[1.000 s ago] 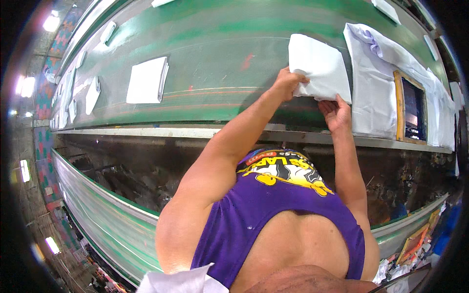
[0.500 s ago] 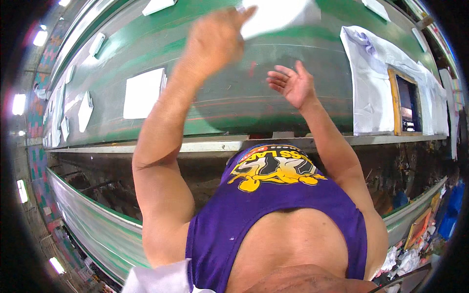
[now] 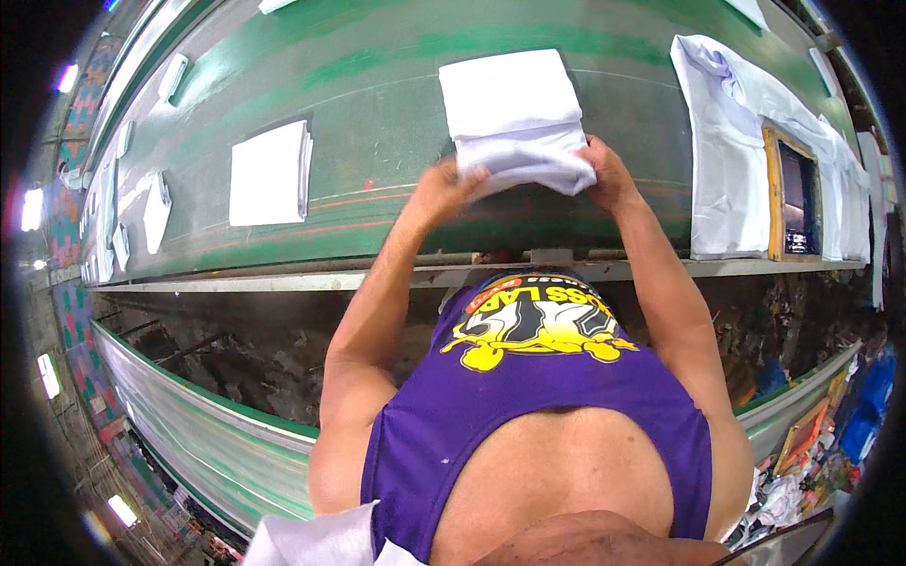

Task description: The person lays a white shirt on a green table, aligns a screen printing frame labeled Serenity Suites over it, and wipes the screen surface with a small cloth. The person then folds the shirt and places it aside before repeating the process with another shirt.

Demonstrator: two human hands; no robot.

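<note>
A white folded cloth [image 3: 510, 94] lies on the long green table [image 3: 377, 104] in front of me. Its far part is flat, while the near flap is raised and bunched toward me. My left hand [image 3: 447, 192], a little blurred, is closed on the flap's near left corner. At the opposite corner my right hand [image 3: 612, 177] pinches the same flap, its thumb along the edge. Some fingertips of both hands are hidden by the fabric.
A folded white stack [image 3: 269, 176] lies to the left, with several smaller white pieces beyond it. On the right, white cloth [image 3: 719, 174] is spread around a wooden-framed screen [image 3: 791, 193]. The table's pale near edge [image 3: 311, 281] runs before me; another green table [image 3: 208, 415] stands behind.
My left hand has come down and toward me from the far side, leaving the white cloth's far part flat. My right hand, open before, has closed on the cloth's near right corner.
</note>
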